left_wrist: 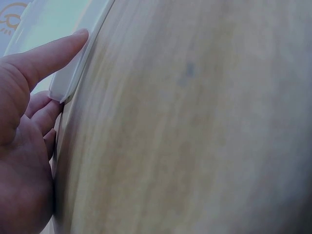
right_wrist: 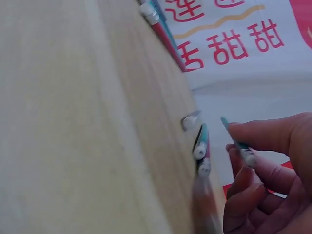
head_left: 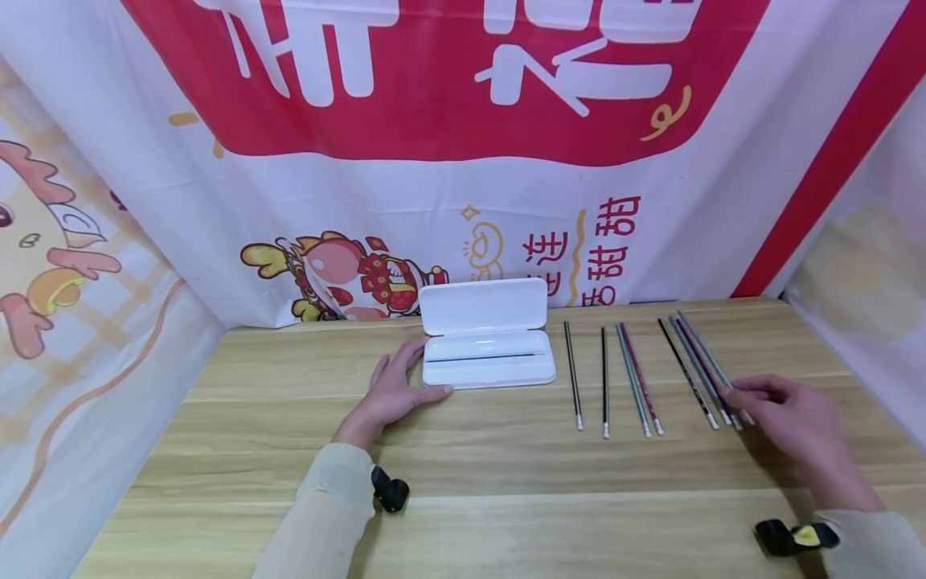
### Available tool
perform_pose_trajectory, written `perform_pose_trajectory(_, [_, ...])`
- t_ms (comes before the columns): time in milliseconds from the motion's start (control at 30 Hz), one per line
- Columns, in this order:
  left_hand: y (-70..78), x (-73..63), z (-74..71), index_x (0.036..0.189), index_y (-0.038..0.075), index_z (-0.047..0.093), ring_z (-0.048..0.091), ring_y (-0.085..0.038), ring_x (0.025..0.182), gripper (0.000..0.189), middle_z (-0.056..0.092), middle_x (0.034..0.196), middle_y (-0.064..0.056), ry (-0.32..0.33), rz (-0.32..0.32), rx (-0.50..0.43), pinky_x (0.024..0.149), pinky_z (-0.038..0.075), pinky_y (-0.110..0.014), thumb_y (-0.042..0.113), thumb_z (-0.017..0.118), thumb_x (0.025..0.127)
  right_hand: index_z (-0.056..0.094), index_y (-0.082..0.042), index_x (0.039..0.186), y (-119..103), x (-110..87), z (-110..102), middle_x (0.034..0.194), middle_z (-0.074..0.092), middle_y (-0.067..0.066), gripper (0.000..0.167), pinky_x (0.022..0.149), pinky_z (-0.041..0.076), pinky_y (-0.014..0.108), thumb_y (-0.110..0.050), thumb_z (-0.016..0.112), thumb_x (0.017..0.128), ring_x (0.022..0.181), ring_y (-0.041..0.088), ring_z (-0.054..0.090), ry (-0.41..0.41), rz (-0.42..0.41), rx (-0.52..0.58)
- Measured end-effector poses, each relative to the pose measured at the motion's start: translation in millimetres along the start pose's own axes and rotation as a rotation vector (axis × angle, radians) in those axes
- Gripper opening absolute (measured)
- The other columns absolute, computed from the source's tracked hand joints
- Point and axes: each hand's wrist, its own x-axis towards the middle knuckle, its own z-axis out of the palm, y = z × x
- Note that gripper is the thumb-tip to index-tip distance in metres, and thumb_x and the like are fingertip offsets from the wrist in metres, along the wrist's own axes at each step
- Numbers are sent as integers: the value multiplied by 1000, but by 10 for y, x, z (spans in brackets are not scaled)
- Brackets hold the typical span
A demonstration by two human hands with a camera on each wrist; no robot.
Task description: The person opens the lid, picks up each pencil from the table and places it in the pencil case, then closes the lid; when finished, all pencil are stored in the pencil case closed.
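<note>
A white pencil case lies with its lid raised, and one dark pencil lies lengthwise inside. My left hand holds the case's left end, thumb on its front rim and fingers around the side. My right hand pinches a light blue pencil near its eraser end, between thumb and fingers. In the right wrist view that pencil is tilted and its eraser end shows. Beside it lie a black pencil, a blue one and a purple one.
Between case and right hand lie two black pencils, a blue-green pencil and a dark red pencil, erasers toward me. The wooden table meets a printed white and red cloth behind; cloth also hangs at both sides.
</note>
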Motion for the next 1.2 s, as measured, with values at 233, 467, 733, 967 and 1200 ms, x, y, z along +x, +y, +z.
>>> perform_pose_trajectory(233, [3, -8, -5, 166, 26, 36, 20, -28, 169, 97, 36, 177, -5, 1, -6, -3, 138, -14, -51, 42, 89, 88, 76, -20, 125, -98, -60, -35, 88, 64, -35, 47, 66, 49, 28, -58, 74, 98, 85, 4, 55, 41, 1, 147])
perform_pose_trajectory(467, [-5, -21, -22, 167, 26, 35, 20, -28, 169, 97, 36, 177, -4, 3, -8, -8, 138, -14, -51, 42, 89, 88, 76, -23, 129, -252, -83, -1, 89, 65, -31, 48, 64, 51, 30, -59, 74, 97, 82, 7, 59, 23, 1, 167])
perform_pose_trajectory(733, [11, -21, -11, 166, 27, 36, 21, -28, 169, 96, 37, 176, -4, 5, -1, -15, 138, -14, -52, 41, 89, 88, 71, -15, 141, -742, -28, 208, 135, 70, 6, 64, 77, 46, 28, -64, 65, 101, 109, 19, 54, -71, -113, 54])
perform_pose_trajectory(967, [1, -22, -27, 167, 25, 36, 21, -28, 169, 96, 37, 176, -4, 3, 8, -6, 138, -14, -51, 42, 89, 88, 78, -13, 129, -1322, 81, 545, 128, 71, 15, 38, 74, 49, 29, -42, 70, 105, 104, 28, 56, -140, -298, -3])
perform_pose_trajectory(1200, [3, -22, -27, 167, 24, 37, 23, -29, 168, 94, 38, 176, -3, 4, 33, 19, 138, -12, -52, 41, 88, 89, 80, -14, 122, -1704, 198, 876, 126, 76, 12, 26, 86, 57, 37, -30, 74, 103, 112, 30, 66, -226, -394, 10])
